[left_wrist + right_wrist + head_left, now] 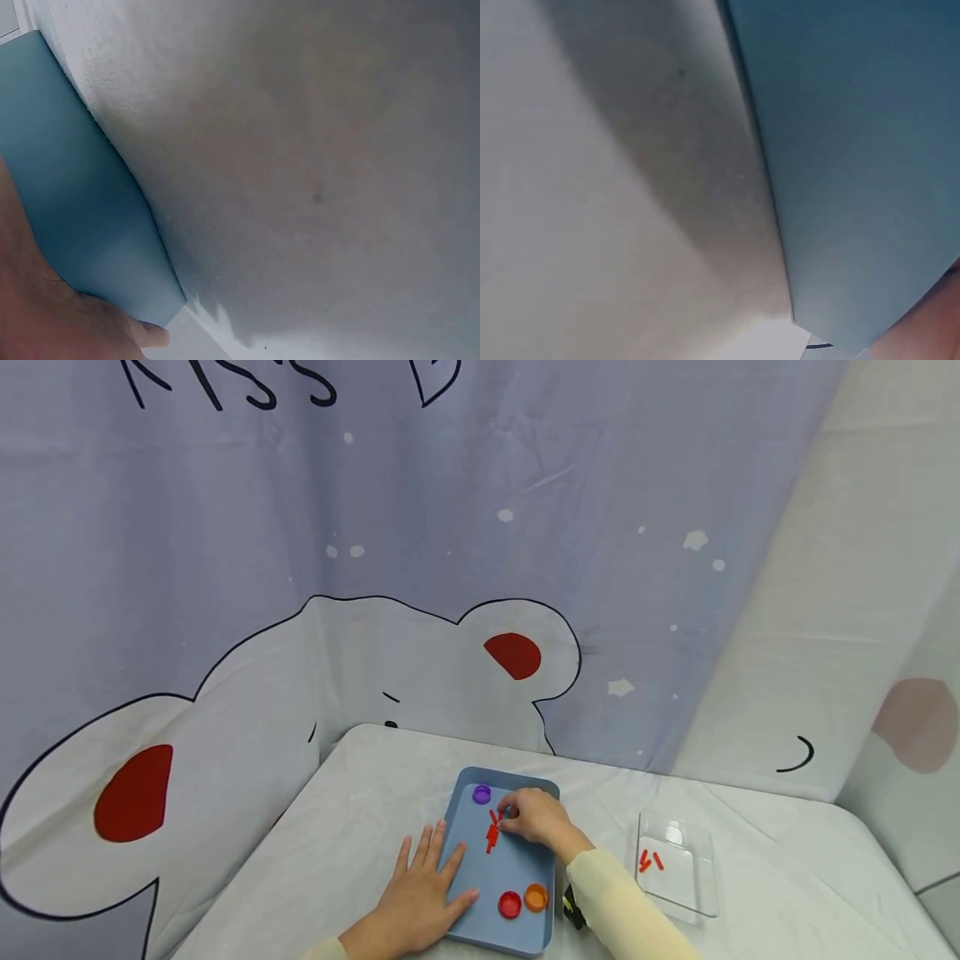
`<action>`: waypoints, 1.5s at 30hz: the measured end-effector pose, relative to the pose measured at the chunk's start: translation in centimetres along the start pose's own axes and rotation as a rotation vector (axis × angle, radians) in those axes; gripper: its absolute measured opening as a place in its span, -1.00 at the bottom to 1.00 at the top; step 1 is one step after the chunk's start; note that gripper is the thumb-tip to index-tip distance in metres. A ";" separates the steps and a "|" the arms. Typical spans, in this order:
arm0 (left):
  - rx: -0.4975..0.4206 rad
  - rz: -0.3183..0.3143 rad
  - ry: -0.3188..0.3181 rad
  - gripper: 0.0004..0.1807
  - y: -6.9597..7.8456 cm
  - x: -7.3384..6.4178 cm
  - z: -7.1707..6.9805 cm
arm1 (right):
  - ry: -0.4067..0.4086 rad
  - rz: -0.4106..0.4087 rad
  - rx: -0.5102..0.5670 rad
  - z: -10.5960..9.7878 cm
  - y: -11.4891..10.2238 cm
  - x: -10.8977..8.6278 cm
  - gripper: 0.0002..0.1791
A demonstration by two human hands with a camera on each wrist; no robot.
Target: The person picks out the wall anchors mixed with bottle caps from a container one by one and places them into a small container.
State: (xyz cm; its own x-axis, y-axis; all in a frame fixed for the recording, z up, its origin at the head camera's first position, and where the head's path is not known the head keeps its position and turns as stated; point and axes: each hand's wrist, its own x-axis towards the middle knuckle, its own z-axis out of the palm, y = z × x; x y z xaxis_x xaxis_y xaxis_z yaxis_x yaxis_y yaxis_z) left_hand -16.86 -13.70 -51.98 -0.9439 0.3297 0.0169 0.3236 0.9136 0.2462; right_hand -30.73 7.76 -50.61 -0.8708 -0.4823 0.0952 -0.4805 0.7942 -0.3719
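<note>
A blue-grey tray (480, 906) lies on the table, with small red sticks (492, 837) laid in a cluster on it. My right hand (538, 818) reaches over the tray's right side, thumb and forefinger pinching a small red stick (500, 816) at the top of the cluster. My left hand (420, 897) rests with spread fingers along the tray's left edge. A purple ring-shaped cup (482, 794) sits near the far end of the tray. At the near end are a red round cup (510, 905) and an orange one (536, 897).
To the right stands a clear plastic box (697, 877) with several red sticks (647, 862) inside. Partly hidden by the right sleeve, a black and yellow object (573, 910) lies beside the tray. A printed curtain (450, 527) hangs behind the white-covered table (382, 793).
</note>
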 end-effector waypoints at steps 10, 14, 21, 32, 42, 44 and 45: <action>-0.012 0.007 0.027 -0.16 0.0 -0.2 0.0 | 0.018 -0.009 0.009 0.2 0.0 -0.3 -0.78; -0.015 0.015 0.036 -0.17 0.0 -0.2 0.0 | 0.031 -0.015 0.010 0.3 0.2 -0.4 -0.81; -0.003 0.017 0.036 -0.17 -0.1 -0.1 0.2 | 0.067 -0.055 0.029 0.5 0.8 -0.5 -0.83; 0.001 0.009 0.018 -0.15 0.2 -0.1 0.2 | 0.115 -0.114 0.219 -0.1 1.4 -1.4 -0.82; 0.011 0.006 0.036 -0.15 -0.3 0.2 0.7 | 0.126 -0.080 0.341 -1.2 1.1 -3.0 -0.75; 0.003 0.009 0.047 -0.16 -0.3 0.2 0.6 | 0.138 -0.083 0.369 -1.6 1.0 -3.3 -0.76; -0.002 0.010 0.049 -0.16 -0.2 0.2 0.5 | 0.146 -0.087 0.380 -1.8 0.9 -3.5 -0.76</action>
State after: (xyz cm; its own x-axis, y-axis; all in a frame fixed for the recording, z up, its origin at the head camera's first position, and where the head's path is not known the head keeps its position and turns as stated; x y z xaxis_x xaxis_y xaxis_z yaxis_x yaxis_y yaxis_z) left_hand -17.08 -13.74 -52.55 -0.9426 0.3271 0.0666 0.3332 0.9098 0.2476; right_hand -28.32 10.85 -49.67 -0.8474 -0.4626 0.2608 -0.5041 0.5465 -0.6687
